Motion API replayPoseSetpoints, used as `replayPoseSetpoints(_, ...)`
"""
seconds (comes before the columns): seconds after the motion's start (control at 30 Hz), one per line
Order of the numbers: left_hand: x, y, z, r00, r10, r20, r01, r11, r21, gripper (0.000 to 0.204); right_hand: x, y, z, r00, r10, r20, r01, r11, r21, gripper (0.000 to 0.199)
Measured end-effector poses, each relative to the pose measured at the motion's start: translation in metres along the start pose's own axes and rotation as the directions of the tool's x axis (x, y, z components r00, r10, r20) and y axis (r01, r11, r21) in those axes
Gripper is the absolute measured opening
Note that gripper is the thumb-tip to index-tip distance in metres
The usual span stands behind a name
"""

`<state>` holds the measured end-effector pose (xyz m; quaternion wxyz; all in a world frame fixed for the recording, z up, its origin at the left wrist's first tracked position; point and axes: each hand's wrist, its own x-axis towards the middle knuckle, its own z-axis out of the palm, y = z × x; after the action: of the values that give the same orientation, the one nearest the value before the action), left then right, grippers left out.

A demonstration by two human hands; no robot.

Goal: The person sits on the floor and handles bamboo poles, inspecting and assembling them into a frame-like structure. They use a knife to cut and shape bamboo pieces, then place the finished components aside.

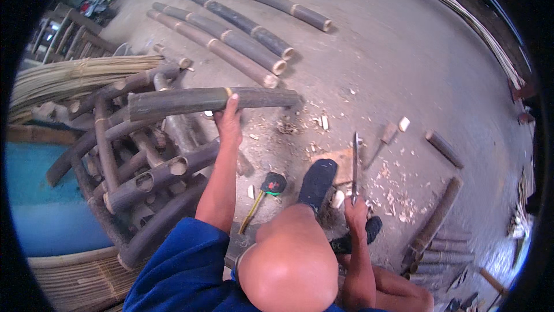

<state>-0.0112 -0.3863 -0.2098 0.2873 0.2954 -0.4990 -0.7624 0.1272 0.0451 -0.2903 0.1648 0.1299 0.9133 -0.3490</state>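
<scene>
My left hand (229, 123) is closed around the middle of a thick brown bamboo pole (180, 103), which lies crosswise above a bamboo frame on the left. In my right hand (356, 214) is a long, narrow-bladed knife (355, 165), its dark blade pointing away from me. Under the blade lies a small wooden board (339, 165) on the floor, beside my foot in a dark sock (317, 182). To the right of the knife rests a thin tool with a wooden handle (389, 133). Pale shavings (398, 199) surround it.
The bamboo frame (138, 179) fills the left side, with a bundle of thin strips (81, 78) behind. Several bamboo poles (231, 35) lie across the far floor. A tape measure (273, 183) sits near my knee. Short bamboo pieces (441, 257) are stacked at the lower right.
</scene>
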Motion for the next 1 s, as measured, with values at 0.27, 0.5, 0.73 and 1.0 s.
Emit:
replayPoseSetpoints(0.27,-0.015,0.023,0.026,0.997,0.069,-0.02,-0.07,0.995,-0.076,0.053,0.006,0.028,0.02,0.998,0.061,0.036,-0.065,0.989,0.133,0.027)
replayPoseSetpoints(0.5,-0.045,0.006,0.064,0.954,-0.214,0.211,0.265,0.93,-0.255,0.051,-0.003,-0.001,0.001,0.974,0.179,0.136,-0.21,0.94,0.268,0.029)
replayPoseSetpoints(0.73,-0.067,-0.021,0.083,0.895,-0.35,0.276,0.419,0.872,-0.253,0.06,-0.012,-0.016,-0.018,0.977,0.171,0.129,-0.189,0.971,0.143,0.032)
replayPoseSetpoints(1.0,-0.057,-0.032,0.103,0.938,-0.28,0.204,0.323,0.92,-0.224,0.036,-0.011,-0.018,-0.026,0.996,0.085,-0.012,-0.086,0.994,-0.065,0.045)
